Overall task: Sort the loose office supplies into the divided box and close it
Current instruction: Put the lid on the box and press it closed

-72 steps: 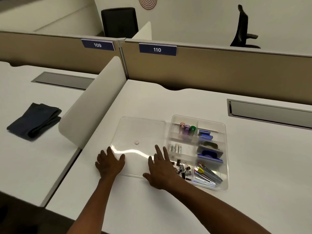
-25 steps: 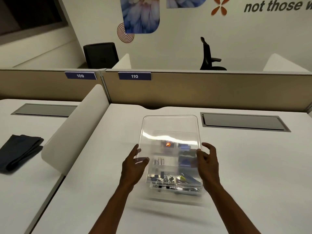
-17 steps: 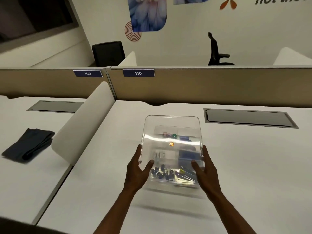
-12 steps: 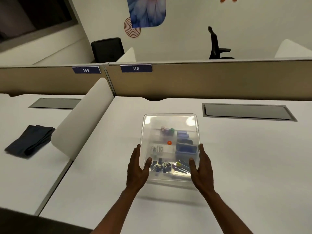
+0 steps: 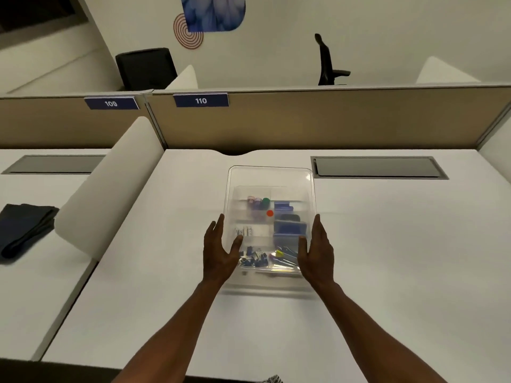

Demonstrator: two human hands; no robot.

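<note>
A clear divided box [image 5: 272, 274] stands on the white desk [image 5: 387, 258] in front of me. Through the plastic I see small bottles [image 5: 257, 201], batteries [image 5: 245, 232], blue staple boxes [image 5: 289, 228], binder clips [image 5: 255, 259] and pens [image 5: 282, 255] in separate compartments. The clear lid [image 5: 269, 178] with a red dot [image 5: 270, 213] lies over the box, its far end slightly raised. My left hand [image 5: 219, 251] grips the lid's left edge and my right hand [image 5: 316, 251] its right edge, thumbs on top.
A curved white divider [image 5: 110, 189] separates this desk from the left one, where a dark folded cloth [image 5: 22, 230] lies. A grey cable hatch [image 5: 378, 167] sits at the back right. Tan partitions [image 5: 331, 120] close off the far edge.
The lid went from lying flat left of the box to being held over it with both hands. In the last second it has come down onto the box.
</note>
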